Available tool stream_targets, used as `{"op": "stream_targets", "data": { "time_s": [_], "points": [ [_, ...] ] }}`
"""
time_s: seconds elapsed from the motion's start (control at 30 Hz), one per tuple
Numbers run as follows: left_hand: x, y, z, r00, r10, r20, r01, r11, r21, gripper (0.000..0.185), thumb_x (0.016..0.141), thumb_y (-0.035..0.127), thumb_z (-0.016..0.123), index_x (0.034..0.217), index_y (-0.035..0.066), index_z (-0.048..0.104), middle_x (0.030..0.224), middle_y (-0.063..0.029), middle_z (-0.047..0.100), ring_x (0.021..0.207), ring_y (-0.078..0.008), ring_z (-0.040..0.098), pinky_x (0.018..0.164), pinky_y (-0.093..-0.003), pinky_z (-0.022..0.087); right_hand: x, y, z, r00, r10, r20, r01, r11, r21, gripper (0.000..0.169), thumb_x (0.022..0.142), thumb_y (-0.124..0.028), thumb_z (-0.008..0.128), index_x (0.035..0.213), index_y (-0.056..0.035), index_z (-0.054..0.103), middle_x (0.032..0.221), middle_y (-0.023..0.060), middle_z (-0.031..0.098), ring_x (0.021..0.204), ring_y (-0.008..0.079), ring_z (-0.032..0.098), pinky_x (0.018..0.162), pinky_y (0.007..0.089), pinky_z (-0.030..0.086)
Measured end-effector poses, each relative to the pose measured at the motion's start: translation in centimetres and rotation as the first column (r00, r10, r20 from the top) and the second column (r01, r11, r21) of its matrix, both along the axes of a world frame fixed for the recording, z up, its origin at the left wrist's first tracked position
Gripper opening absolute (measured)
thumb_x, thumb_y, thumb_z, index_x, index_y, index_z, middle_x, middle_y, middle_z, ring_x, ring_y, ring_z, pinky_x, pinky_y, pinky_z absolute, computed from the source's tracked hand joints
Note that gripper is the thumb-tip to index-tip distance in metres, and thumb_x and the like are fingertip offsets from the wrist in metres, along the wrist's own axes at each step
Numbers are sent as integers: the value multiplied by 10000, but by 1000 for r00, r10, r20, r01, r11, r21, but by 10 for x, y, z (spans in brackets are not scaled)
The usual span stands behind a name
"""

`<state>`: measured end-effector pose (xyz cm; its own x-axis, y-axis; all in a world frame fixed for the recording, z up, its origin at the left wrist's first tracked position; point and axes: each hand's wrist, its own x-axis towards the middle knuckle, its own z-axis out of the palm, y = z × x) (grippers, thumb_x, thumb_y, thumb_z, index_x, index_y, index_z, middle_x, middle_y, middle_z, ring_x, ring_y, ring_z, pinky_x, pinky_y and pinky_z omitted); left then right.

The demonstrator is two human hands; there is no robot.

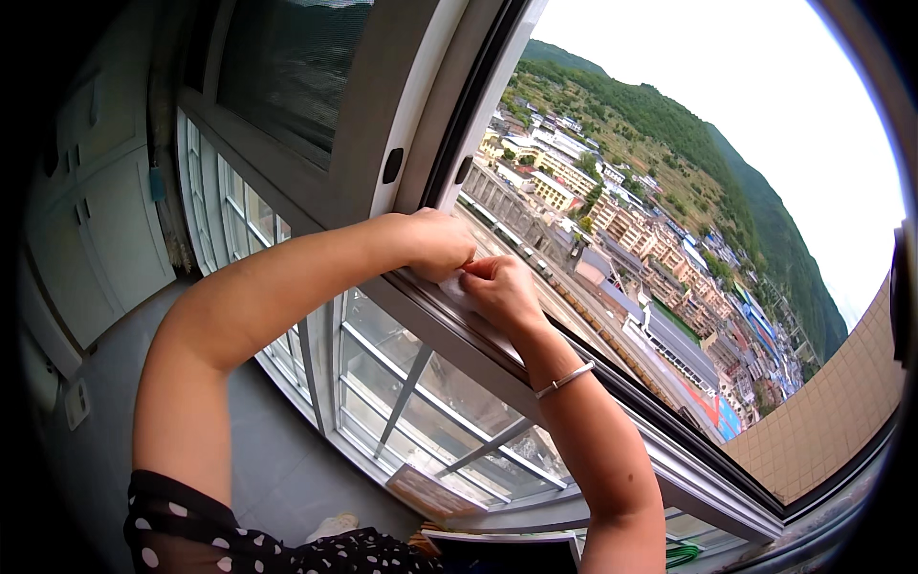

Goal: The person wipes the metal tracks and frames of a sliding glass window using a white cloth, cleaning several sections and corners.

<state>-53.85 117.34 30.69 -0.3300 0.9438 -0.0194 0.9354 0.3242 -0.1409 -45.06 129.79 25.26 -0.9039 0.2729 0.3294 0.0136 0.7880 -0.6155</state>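
Note:
Both of my hands meet low on the frame of an open sliding window, over its bottom rail (495, 331). A small piece of white cloth or tissue (452, 288) shows between and beneath them. My left hand (436, 242) is curled into a loose fist at the cloth's far end, its fingertips hidden. My right hand (504, 293) pinches the cloth between thumb and bent fingers, touching the left hand's knuckles. A silver bangle (565, 379) circles the right wrist. Beside the left hand rises the window's upright frame (423, 107), with a dark latch recess (392, 166).
A screened sash (287, 79) stands at upper left. Below the rail, lower panes (430, 387) have white bars. A dark panel with a white edge (502, 552) is near my body. White cabinets (107, 237) line the far left. Buildings (645, 265) lie far below outside.

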Motion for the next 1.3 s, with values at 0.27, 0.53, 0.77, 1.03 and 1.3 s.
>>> {"op": "stream_targets", "data": {
  "time_s": [0.27,0.53,0.77,1.03,1.3],
  "points": [
    [2,9,0,999,-1,-48,1,1000,-3,238,723,68,603,940,104,694,935,-102,673,946,-287,627,785,-402,503,-11,24,-15,997,-4,-81,-9,988,-154,184,780,-173,601,828,-31,709,708,170,657,636,235,639,644,337,493],
    [1,8,4,999,29,-27,-30,998,-50,231,730,71,608,943,97,694,934,-124,677,931,-297,636,774,-390,510,3,14,8,989,119,90,-54,847,-529,160,904,-155,553,901,-30,652,770,23,621,652,103,549,605,253,459],
    [3,4,14,992,9,125,-15,999,46,258,722,74,641,976,81,684,904,-148,676,865,-310,642,758,-384,504,14,14,19,991,110,75,-41,789,-613,203,884,-174,516,939,-3,611,842,70,601,729,149,551,637,277,481],
    [-3,2,9,936,-108,334,-4,948,317,234,750,10,560,957,18,669,869,-196,664,873,-321,643,754,-368,503,15,16,20,997,-22,68,59,782,-621,161,882,-134,515,939,2,580,829,74,597,707,157,564,599,283,503],
    [10,-12,5,826,-142,545,-88,923,375,203,853,133,600,963,-27,661,782,-153,661,726,-210,638,679,-329,496,21,16,24,994,-31,101,97,647,-757,143,848,-55,475,908,15,585,759,74,594,610,141,565,522,259,506]
  ]
}}
